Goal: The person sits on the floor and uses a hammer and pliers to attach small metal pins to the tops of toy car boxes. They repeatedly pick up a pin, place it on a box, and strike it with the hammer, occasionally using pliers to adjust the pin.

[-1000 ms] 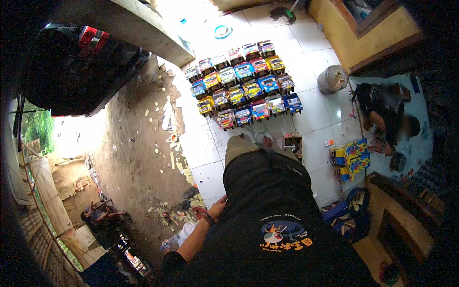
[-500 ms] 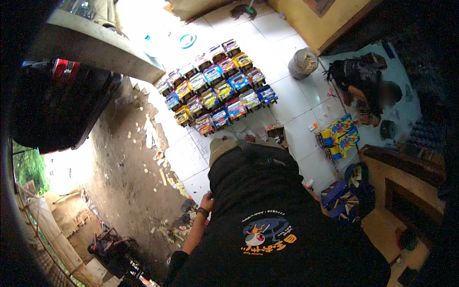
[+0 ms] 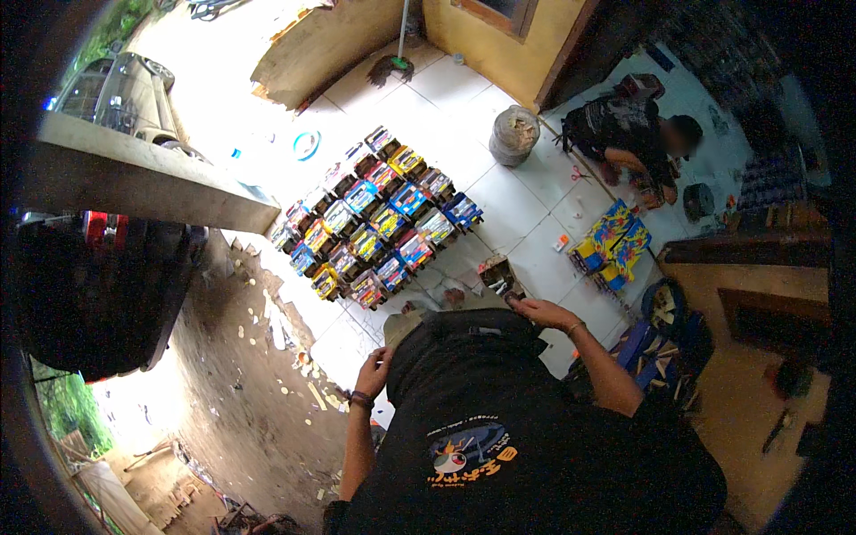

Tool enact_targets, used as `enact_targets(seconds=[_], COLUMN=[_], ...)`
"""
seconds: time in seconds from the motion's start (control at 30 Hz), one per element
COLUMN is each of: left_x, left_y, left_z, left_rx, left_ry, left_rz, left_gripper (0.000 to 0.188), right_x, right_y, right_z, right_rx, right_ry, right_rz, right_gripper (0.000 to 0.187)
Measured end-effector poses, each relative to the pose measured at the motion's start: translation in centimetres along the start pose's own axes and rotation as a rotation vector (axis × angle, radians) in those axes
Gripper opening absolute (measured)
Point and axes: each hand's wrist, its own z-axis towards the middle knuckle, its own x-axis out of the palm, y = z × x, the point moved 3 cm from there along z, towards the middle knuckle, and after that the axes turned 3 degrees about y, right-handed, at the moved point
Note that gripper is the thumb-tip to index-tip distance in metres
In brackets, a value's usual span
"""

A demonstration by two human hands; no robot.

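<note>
My left hand [image 3: 373, 371], with a dark band on its wrist, is beside my hip at the edge of my light shorts [image 3: 403, 328]. Its fingers are curled in; whatever they might hold is hidden. In front of my right hip is my right hand [image 3: 546, 314], its fingers closed around a small dark thing [image 3: 514, 298] too small to name. Just beyond that hand stands an open brown box [image 3: 496, 273] with small items inside. Ahead on the white tiles, colourful toy trucks [image 3: 389, 220] stand in several close rows, apart from both hands.
A co-worker [image 3: 624, 143] bends over small things at the right. Near them are a stuffed sack [image 3: 514, 135], red scissors [image 3: 580, 174] and blue-yellow printed packs [image 3: 613, 242]. Bare ground with scraps [image 3: 259, 392] borders the tiles at left. A broom [image 3: 392, 68] leans at the back.
My right hand has come into view by the brown box with a small dark thing. My left hand stays curled beside my hip. The view has shifted, showing more of the yard and a parked car.
</note>
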Motion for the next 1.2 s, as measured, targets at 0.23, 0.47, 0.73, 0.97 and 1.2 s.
enact_targets(seconds=[0.23, 0.47, 0.73, 0.97, 1.2], left_x=[-0.5, 0.1, 2.3, 1.4, 0.9], left_y=[-2.0, -3.3, -3.5, 0.1, 3.2], left_z=[3.5, 6.7, 10.8, 10.0, 10.4], left_rx=[0.284, 0.285, 0.098, 0.047, 0.105], left_ry=[0.071, -0.268, -0.206, -0.18, -0.004], left_rz=[0.19, 0.573, 0.776, 0.756, 0.492], left_gripper=[0.036, 0.022, 0.026, 0.029, 0.043], right_x=[0.0, 0.6, -1.3, -0.3, -5.8], right_y=[4.0, 3.4, 2.9, 0.3, -13.4], right_z=[-0.4, 2.4, 3.8, 7.8, 7.8], right_rx=[-0.002, -0.196, -0.025, -0.112, 0.326], right_ry=[-0.033, -0.375, -0.68, -0.581, -0.576], right_rz=[-0.301, -0.051, -0.111, -0.136, -0.26], right_gripper=[0.058, 0.041, 0.034, 0.041, 0.047])
